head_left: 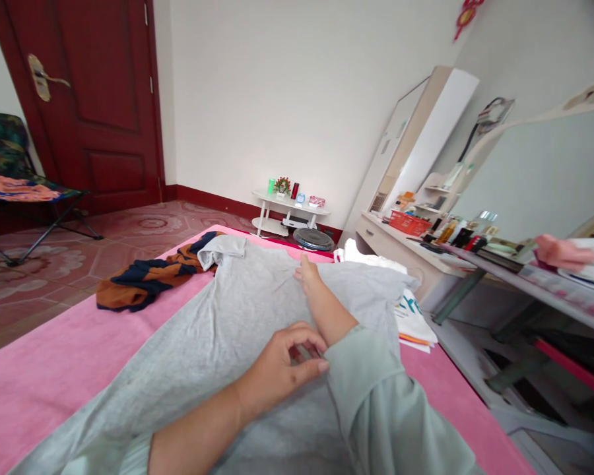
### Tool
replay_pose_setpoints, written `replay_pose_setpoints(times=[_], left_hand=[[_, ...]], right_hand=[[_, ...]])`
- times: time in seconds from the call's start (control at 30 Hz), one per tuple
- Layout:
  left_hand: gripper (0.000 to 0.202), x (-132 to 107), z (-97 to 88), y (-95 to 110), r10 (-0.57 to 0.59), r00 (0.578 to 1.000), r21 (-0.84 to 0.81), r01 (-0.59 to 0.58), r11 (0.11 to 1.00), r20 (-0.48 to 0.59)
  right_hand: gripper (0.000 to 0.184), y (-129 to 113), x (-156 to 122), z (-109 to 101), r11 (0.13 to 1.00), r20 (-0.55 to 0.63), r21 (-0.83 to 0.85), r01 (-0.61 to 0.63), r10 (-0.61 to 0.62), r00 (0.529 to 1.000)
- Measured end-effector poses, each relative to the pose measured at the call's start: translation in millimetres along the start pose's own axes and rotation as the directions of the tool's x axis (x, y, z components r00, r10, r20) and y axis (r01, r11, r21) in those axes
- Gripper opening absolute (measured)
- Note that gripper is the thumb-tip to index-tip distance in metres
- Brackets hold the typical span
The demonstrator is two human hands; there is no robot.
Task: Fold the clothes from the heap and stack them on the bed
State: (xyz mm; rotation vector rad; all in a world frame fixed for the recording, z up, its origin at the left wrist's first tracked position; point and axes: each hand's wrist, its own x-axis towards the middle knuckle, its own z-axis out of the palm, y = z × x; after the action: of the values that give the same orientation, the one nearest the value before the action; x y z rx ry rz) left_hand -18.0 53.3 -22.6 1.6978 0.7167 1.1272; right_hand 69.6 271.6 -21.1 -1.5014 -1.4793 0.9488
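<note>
A grey T-shirt (pixel 237 316) lies spread flat on a pink bed cover (pixel 54 369). My right hand (pixel 307 274) reaches forward and rests on the shirt near its collar; its fingers are mostly hidden behind the hand. My left hand (pixel 282 366) is nearer to me, its thumb and fingers pinched on the cuff of my right arm's pale green sleeve (pixel 376 396).
A rumpled orange and navy striped garment (pixel 151 277) lies at the bed's far left. Folded white cloth (pixel 406 310) sits at the right edge. A dressing table (pixel 406 247) with bottles stands to the right, a small white table (pixel 290 208) by the wall, a folding chair (pixel 14 191) at left.
</note>
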Motion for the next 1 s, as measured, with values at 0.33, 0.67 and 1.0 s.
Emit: replay_pose_setpoints(times=[0.33, 0.67, 1.0], left_hand=[[0.032, -8, 7.4, 7, -0.148, 0.964, -0.572, 0.251, 0.781, 0.222], [0.039, -10, 5.8, 16, -0.153, 0.831, -0.441, 0.43, 0.788, 0.535], [0.04, -14, 3.0, 15, 0.072, 0.876, 0.561, -0.366, 0.742, 0.476]], right_hand=[[0.054, -27, -27, -18, 0.829, 0.041, 0.486, -0.277, 0.295, 0.955], [0.043, -31, -34, -32, 0.716, 0.018, 0.643, -0.272, 0.34, 0.94], [0.035, -36, -55, -9, 0.718, 0.185, 0.607, -0.341, 0.29, 0.939]])
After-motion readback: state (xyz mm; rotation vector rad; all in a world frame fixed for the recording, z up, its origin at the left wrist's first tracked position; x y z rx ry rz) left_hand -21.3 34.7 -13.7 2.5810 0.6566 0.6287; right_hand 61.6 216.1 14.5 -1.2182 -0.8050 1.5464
